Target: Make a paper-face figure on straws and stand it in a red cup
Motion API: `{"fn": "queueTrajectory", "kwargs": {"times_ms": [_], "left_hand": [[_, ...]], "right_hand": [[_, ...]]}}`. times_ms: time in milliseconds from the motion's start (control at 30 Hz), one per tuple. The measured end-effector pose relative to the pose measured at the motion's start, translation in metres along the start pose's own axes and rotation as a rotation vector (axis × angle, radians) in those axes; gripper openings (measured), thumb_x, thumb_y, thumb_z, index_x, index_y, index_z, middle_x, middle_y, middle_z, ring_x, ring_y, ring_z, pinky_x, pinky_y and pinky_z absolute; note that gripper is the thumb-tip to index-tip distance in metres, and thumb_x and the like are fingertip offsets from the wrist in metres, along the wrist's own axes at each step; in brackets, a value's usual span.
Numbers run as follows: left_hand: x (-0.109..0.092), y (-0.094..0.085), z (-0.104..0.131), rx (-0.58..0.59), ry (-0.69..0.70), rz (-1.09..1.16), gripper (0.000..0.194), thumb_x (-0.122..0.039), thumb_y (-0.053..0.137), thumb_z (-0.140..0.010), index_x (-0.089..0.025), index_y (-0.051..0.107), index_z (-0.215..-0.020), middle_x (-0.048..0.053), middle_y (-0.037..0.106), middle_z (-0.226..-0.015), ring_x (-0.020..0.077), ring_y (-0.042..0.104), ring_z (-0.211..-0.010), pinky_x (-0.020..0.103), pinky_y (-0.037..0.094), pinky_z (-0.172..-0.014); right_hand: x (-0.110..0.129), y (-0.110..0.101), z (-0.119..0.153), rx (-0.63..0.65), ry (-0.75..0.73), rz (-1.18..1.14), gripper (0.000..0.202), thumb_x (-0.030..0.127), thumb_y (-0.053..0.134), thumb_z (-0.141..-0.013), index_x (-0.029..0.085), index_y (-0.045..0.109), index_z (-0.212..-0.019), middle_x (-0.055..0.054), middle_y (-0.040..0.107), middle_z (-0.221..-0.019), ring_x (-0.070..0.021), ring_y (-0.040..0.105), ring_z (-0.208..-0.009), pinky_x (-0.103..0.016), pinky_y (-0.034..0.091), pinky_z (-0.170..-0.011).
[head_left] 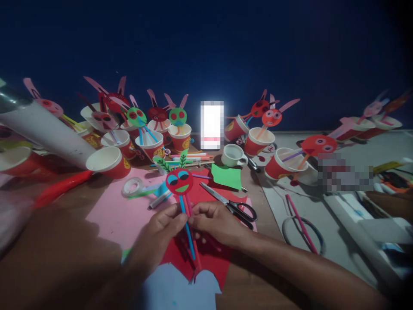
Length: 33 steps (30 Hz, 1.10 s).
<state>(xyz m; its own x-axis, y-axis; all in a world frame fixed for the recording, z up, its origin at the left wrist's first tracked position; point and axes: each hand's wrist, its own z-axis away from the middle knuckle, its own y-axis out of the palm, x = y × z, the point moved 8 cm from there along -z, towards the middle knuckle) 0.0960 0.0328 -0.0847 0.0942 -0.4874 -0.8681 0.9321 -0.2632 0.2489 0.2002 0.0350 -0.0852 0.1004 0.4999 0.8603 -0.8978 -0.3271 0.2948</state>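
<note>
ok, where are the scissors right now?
Head view, just right of centre: the scissors lie beyond the right hand, just below the green paper in the picture.

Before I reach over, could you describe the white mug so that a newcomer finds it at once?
Below the dark blue backdrop, find the bright green paper on the table. Behind it stands the mug: white with a handle, unlike the red paper cups nearby.
</note>
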Motion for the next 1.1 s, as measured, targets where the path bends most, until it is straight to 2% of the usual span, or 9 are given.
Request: {"fn": "queueTrajectory", "kwargs": {"times_ms": [133, 233, 467, 567, 733, 867, 1100], "left_hand": [[-0.001, 0.001, -0.001, -0.031, -0.027, 0.088, 0.022, -0.031, 0.064, -0.08, -0.017, 0.065, -0.097, 0.002, 0.069, -0.074, 0.012, 0.062, -0.061, 0.02, 0.046, -0.058], [-0.001, 0.006, -0.001, 0.01, -0.069, 0.163, 0.015, -0.03, 0.066, -0.077, -0.016, 0.066, -0.085, 0.003, 0.067, -0.067, 0.0146, 0.064, -0.061, 0.022, 0.048, -0.058], [0.001, 0.012, 0.002, 0.082, -0.1, 0.17, 0.012, -0.027, 0.066, -0.077, -0.015, 0.064, -0.072, 0.005, 0.068, -0.071, 0.0173, 0.065, -0.069, 0.024, 0.048, -0.061], [0.001, 0.011, 0.002, 0.073, -0.099, 0.15, 0.017, -0.027, 0.066, -0.077, -0.015, 0.061, -0.065, 0.005, 0.069, -0.069, 0.0176, 0.065, -0.067, 0.024, 0.048, -0.059], [-0.002, 0.012, 0.003, 0.069, -0.103, 0.154, 0.019, -0.027, 0.067, -0.077, -0.015, 0.059, -0.065, 0.005, 0.069, -0.068, 0.0171, 0.066, -0.063, 0.024, 0.047, -0.057], [-0.004, 0.015, 0.004, 0.099, -0.088, 0.154, 0.018, -0.028, 0.065, -0.079, -0.013, 0.061, -0.068, 0.007, 0.07, -0.07, 0.0187, 0.066, -0.066, 0.025, 0.047, -0.059], [-0.001, 0.019, 0.004, 0.151, -0.092, 0.158, 0.009, -0.02, 0.06, -0.082, -0.013, 0.064, -0.078, 0.008, 0.072, -0.075, 0.0202, 0.067, -0.072, 0.028, 0.049, -0.065]], "right_hand": [[0.002, -0.005, -0.001, -0.062, -0.007, -0.06, 0.025, 0.038, 0.067, -0.071, 0.017, 0.053, -0.067, 0.006, 0.059, -0.051, -0.0046, 0.05, -0.038, -0.014, 0.037, -0.037], [0.002, -0.006, -0.002, -0.069, -0.043, -0.073, 0.026, 0.039, 0.067, -0.07, 0.016, 0.054, -0.068, 0.006, 0.059, -0.051, -0.0049, 0.051, -0.039, -0.015, 0.04, -0.039], [0.002, -0.003, -0.002, -0.035, -0.099, -0.098, 0.031, 0.044, 0.07, -0.07, 0.016, 0.057, -0.073, 0.004, 0.06, -0.055, -0.0061, 0.053, -0.043, -0.017, 0.043, -0.043], [0.005, -0.001, 0.0, 0.009, -0.122, -0.1, 0.036, 0.049, 0.061, -0.078, 0.015, 0.056, -0.07, 0.002, 0.061, -0.058, -0.0067, 0.055, -0.045, -0.018, 0.044, -0.046], [0.005, 0.001, 0.002, 0.052, -0.099, -0.153, 0.039, 0.051, 0.051, -0.085, 0.015, 0.054, -0.069, 0.0, 0.062, -0.058, -0.0078, 0.055, -0.044, -0.019, 0.044, -0.046], [0.006, 0.004, 0.002, 0.069, -0.098, -0.18, 0.038, 0.051, 0.055, -0.082, 0.015, 0.054, -0.07, 0.002, 0.061, -0.055, -0.0074, 0.054, -0.044, -0.019, 0.044, -0.047], [0.003, 0.003, -0.002, 0.052, -0.105, -0.176, 0.035, 0.049, 0.062, -0.078, 0.015, 0.055, -0.076, 0.005, 0.058, -0.048, -0.0059, 0.05, -0.036, -0.015, 0.04, -0.038]]}}
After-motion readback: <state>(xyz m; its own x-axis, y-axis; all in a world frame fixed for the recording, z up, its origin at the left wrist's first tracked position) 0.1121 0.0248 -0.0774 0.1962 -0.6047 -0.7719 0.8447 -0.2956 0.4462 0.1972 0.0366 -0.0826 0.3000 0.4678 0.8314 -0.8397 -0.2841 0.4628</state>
